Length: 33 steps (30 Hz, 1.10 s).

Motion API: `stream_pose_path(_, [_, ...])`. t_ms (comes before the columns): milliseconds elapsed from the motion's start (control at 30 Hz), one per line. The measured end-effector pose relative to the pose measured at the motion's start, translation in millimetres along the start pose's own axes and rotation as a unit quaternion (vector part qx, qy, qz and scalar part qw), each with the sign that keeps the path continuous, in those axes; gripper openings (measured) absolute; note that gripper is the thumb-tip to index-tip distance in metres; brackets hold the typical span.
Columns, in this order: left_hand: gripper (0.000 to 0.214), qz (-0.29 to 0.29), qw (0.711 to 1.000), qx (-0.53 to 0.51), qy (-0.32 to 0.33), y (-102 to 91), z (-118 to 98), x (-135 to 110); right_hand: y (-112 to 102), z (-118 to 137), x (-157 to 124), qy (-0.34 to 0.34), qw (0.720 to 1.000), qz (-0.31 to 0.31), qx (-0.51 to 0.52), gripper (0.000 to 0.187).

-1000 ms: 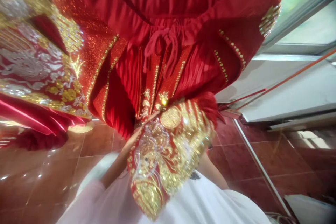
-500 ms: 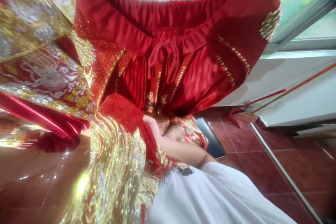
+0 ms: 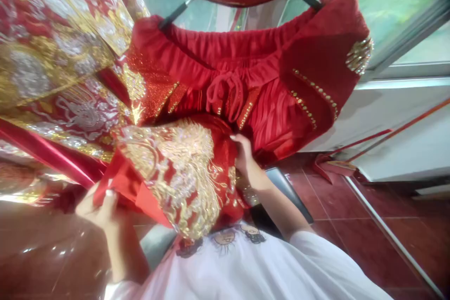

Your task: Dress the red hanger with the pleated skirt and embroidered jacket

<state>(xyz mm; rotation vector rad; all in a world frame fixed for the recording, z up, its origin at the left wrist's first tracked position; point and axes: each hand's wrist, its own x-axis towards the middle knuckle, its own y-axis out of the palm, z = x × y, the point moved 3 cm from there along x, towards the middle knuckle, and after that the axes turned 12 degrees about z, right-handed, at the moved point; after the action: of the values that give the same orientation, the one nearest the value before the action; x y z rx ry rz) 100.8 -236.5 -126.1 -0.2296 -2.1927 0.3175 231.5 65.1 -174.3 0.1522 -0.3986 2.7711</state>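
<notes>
A red skirt point(image 3: 309, 56) with a gathered drawstring waist hangs from a hanger by black clips point(image 3: 312, 1). Its front embroidered panel point(image 3: 186, 164), thick with gold and silver sequins, is lifted and folded toward me. My left hand point(image 3: 100, 206) pinches the panel's plain red edge at the lower left, thumb on top. At the panel's right side, my right hand point(image 3: 244, 154) grips the red cloth; its thumb shows and the other fingers are mostly hidden by fabric. Pleats and rows of gold studs show behind the panel.
Another red garment point(image 3: 70, 56) with gold and silver embroidery hangs close on the left. A window point(image 3: 393, 4) is behind the skirt. Red poles point(image 3: 401, 124) lean at the right above the red tiled floor point(image 3: 351, 225). A dark flat object point(image 3: 290, 192) lies below.
My left hand has come into view, holding the panel's edge. The sequined panel has been raised and folded over, its red underside now showing. The view has shifted, bringing the hanger lower.
</notes>
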Motion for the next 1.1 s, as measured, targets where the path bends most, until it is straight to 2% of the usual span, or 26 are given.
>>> stream_pose_path(33, [0.041, -0.051, 0.995, 0.025, 0.084, -11.5, -6.6, 7.2, -4.5, -3.2, 4.5, -0.001, 0.998, 0.009, 0.056, 0.057])
stream_pose_path(67, [0.033, -0.062, 0.981, 0.064, 0.171, -19.4, -15.7, 14.5, -7.9, -5.4, 8.6, -0.003, 0.995, 0.019, 0.096, 0.061])
stream_pose_path(100, [0.025, -0.038, 0.962, 0.109, 0.246, -23.5, -26.3, 21.6, -10.1, -6.0, 11.7, -0.007, 0.992, 0.033, 0.124, 0.064])
stream_pose_path(133, [0.020, 0.009, 0.941, 0.157, 0.300, -23.9, -37.2, 28.0, -10.4, -4.6, 13.6, -0.010, 0.986, 0.060, 0.154, 0.065])
stream_pose_path(200, [0.021, 0.086, 0.897, 0.208, 0.381, -18.0, -59.6, 35.4, -6.7, 8.8, 12.1, -0.036, 0.978, 0.131, 0.157, 0.064])
stream_pose_path(233, [0.022, 0.115, 0.879, 0.218, 0.407, -11.9, -70.1, 36.5, -3.4, 21.5, 8.6, -0.066, 0.978, 0.157, 0.123, 0.066])
stream_pose_path(300, [0.022, 0.165, 0.855, 0.237, 0.432, 5.8, -87.0, 34.7, 5.1, 55.7, -2.3, -0.148, 0.976, 0.159, 0.014, 0.085])
stream_pose_path(367, [0.022, 0.204, 0.833, 0.263, 0.442, 25.7, -97.2, 29.5, 18.5, 92.8, -14.9, -0.218, 0.959, 0.145, -0.106, 0.106])
stream_pose_path(400, [0.024, 0.220, 0.825, 0.277, 0.442, 34.2, -99.7, 26.9, 28.0, 107.7, -20.0, -0.231, 0.946, 0.166, -0.158, 0.111])
stream_pose_path(467, [0.027, 0.238, 0.818, 0.287, 0.438, 44.1, -101.1, 22.8, 48.4, 124.3, -25.0, -0.199, 0.916, 0.246, -0.245, 0.109])
stream_pose_path(533, [0.026, 0.220, 0.826, 0.279, 0.437, 42.8, -100.2, 20.9, 64.1, 123.6, -23.3, -0.113, 0.896, 0.314, -0.293, 0.095])
stream_pose_path(600, [0.019, 0.190, 0.845, 0.273, 0.420, 35.2, -97.9, 19.8, 71.9, 115.2, -17.2, -0.051, 0.901, 0.324, -0.285, 0.070])
stream_pose_path(667, [0.011, 0.179, 0.878, 0.264, 0.357, 28.0, -92.3, 17.3, 73.7, 107.1, -9.5, -0.049, 0.930, 0.291, -0.217, 0.049])
stream_pose_path(733, [0.014, 0.197, 0.918, 0.253, 0.232, 25.6, -80.5, 10.3, 70.0, 102.2, -2.6, -0.087, 0.963, 0.213, -0.139, 0.046])
stream_pose_path(800, [0.032, 0.239, 0.937, 0.240, 0.084, 28.1, -63.0, -4.7, 64.8, 99.7, 1.4, -0.137, 0.978, 0.126, -0.096, 0.051])
stream_pose_path(867, [0.042, 0.279, 0.933, 0.224, -0.029, 31.4, -45.5, -24.9, 62.7, 99.6, 2.5, -0.194, 0.973, 0.079, -0.100, 0.057])
stream_pose_path(900, [0.043, 0.292, 0.929, 0.220, -0.061, 31.5, -38.7, -34.2, 62.8, 100.2, 2.4, -0.222, 0.966, 0.069, -0.112, 0.058])
stream_pose_path(1000, [0.041, 0.274, 0.924, 0.252, -0.090, 19.2, -28.3, -46.6, 66.1, 102.9, 1.6, -0.270, 0.946, 0.071, -0.165, 0.066])
stream_pose_path(1100, [0.042, 0.211, 0.920, 0.309, -0.116, -10.4, -28.1, -33.8, 73.2, 107.5, 3.8, -0.257, 0.936, 0.101, -0.218, 0.072])
